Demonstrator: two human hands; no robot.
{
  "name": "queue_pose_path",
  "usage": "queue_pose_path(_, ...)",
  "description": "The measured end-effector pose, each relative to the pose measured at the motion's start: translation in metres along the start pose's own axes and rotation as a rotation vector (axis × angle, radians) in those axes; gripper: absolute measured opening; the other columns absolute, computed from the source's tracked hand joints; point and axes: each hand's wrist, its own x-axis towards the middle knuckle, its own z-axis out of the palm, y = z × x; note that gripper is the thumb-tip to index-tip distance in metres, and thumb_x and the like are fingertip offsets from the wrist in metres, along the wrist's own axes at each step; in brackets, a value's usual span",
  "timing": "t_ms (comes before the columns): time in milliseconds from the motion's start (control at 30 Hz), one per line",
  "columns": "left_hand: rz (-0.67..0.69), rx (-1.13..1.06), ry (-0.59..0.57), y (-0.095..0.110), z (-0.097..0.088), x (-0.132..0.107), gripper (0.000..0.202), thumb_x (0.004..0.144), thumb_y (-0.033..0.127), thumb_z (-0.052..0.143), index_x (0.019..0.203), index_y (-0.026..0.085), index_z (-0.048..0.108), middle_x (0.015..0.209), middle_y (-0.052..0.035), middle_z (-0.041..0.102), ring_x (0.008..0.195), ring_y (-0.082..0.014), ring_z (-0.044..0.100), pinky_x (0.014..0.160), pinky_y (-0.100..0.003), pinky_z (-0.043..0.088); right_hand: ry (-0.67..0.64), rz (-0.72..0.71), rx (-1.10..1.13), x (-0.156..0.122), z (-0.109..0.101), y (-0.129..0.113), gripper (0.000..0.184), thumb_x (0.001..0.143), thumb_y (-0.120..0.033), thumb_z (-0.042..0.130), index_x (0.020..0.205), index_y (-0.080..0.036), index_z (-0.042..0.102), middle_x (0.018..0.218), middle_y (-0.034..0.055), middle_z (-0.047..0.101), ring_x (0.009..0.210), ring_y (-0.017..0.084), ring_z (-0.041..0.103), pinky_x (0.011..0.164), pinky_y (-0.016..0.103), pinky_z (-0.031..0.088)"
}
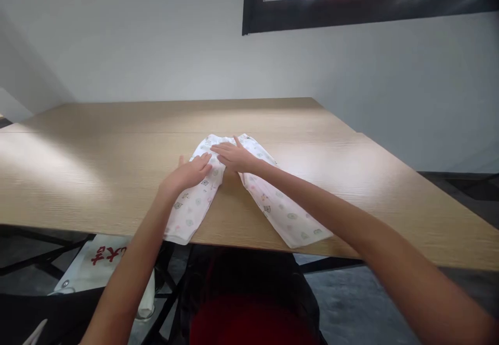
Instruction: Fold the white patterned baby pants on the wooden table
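A small pair of white pants [268, 199] with a print of little animal faces lies spread on the wooden table, its waist away from me and both legs toward me. The leg ends reach the table's near edge. My left hand [190, 172] rests flat on the left leg near the top, fingers stretched out. Across the upper middle, just below the waist, lies my right hand [234, 155], also flat with its fingers extended and thumb apart. Neither hand grips the cloth. Part of the right leg is hidden under my right forearm.
The light wooden table [117, 178] stretches to a grey wall [156, 38] at the back. A dark-framed window [253, 17] is at the upper right. Below the table's near edge are black metal legs and a white bag [88, 264] with red characters.
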Motion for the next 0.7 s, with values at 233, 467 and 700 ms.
queue_pose_path(233,-0.002,0.073,-0.026,0.006,0.032,-0.061,0.043,0.092,0.016,0.021,0.129,0.011,0.044,0.134,-0.0136,0.045,0.122,-0.0251,0.044,0.103,-0.051,0.027,-0.215,0.054,-0.014,0.057,0.049,0.024,0.045,0.097,-0.035,0.019,0.141,-0.031,0.026,0.144,-0.0024,0.026,0.133,0.029,0.018,0.096,0.068,-0.014)
queue_pose_path(467,0.019,0.266,0.012,0.051,0.020,-0.140,0.040,0.082,-0.001,0.030,0.100,0.012,0.063,0.095,-0.0123,0.066,0.089,-0.0277,0.062,0.089,-0.054,0.039,-0.171,0.173,0.069,0.055,0.043,0.024,0.042,0.095,-0.034,0.029,0.136,-0.034,0.036,0.142,-0.0044,0.033,0.132,0.027,0.021,0.100,0.064,-0.012)
queue_pose_path(700,0.451,-0.361,0.427,0.175,0.069,-0.071,0.032,0.085,0.045,0.052,0.104,0.020,0.058,0.094,-0.0046,0.056,0.089,-0.0200,0.052,0.082,-0.035,0.041,0.082,0.771,0.079,0.011,0.000,0.067,0.036,0.085,-0.016,0.038,0.117,-0.009,0.053,0.114,0.0182,0.056,0.112,0.030,0.047,0.094,0.043,0.035)
